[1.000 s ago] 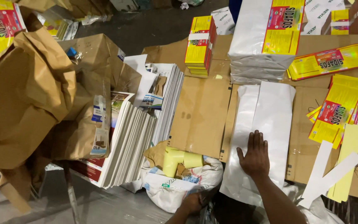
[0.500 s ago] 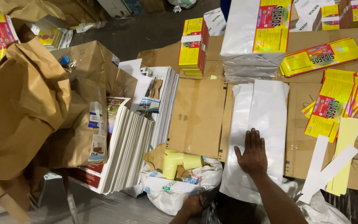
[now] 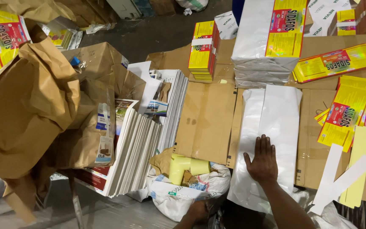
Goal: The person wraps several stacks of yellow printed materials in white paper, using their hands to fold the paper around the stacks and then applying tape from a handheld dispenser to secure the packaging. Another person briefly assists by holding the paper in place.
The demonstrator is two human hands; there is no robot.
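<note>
Two hands in view. Right hand (image 3: 261, 160): flat, palm down, fingers together and extended, pressing on a white folded paper sheet (image 3: 272, 127) that lies lengthwise on flattened brown cardboard (image 3: 206, 121); it grips nothing. Left hand (image 3: 199, 210): low at the frame's bottom edge, against a white printed sack (image 3: 178, 193); partly cut off and shadowed, so whether it is closed on anything cannot be told

Items around the sheet:
- above it, a tall stack of white wrapped bundles (image 3: 267, 38) with a yellow and red label on top
- left of that stack, a banded pack of yellow cartons (image 3: 203, 50)
- right of the sheet, fanned yellow and red flat cartons (image 3: 348, 114), one more pack (image 3: 335, 62) lying crosswise above them
- lower right, pale yellow and white paper strips (image 3: 344, 182), crossed over each other
- left of the cardboard, a leaning row of white-edged printed boards (image 3: 142, 144)
- far left, crumpled brown kraft paper (image 3: 26, 106), covering most of what lies beneath it
- on the sack, a pale yellow tape dispenser (image 3: 185, 166), partly wrapped in brown paper scrap

The sheet's lower end runs under the right forearm and out of sight. Items along the top edge are cut off
</note>
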